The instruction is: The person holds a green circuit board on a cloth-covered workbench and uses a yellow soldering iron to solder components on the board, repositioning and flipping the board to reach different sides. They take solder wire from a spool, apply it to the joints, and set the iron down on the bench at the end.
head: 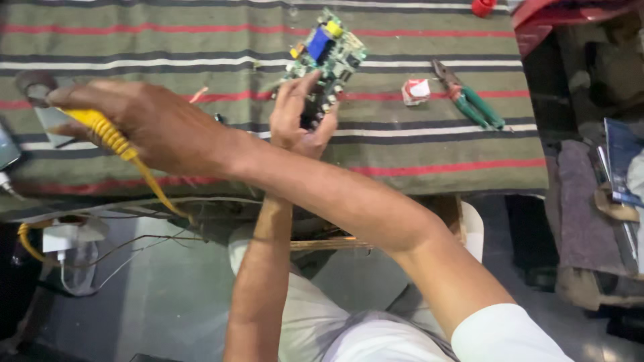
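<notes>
My right hand (144, 121) crosses over to the left, clamped on a yellow ribbed tool (111, 137) with its cord trailing off the table (201, 40). My left hand (298, 117) pinches the green circuit board (325, 53) upright above the striped cloth. I judge the crossed forearm could bump that board loose; pliers (469, 100) lie well apart.

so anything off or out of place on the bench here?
Nothing spilled or visibly broken. The odd part is posture: the right hand crosses over the left arm to the far left, gripping a yellow-handled tool, while the left hand holds the circuit board tilted above the striped cloth. Pliers lie apart.
</notes>
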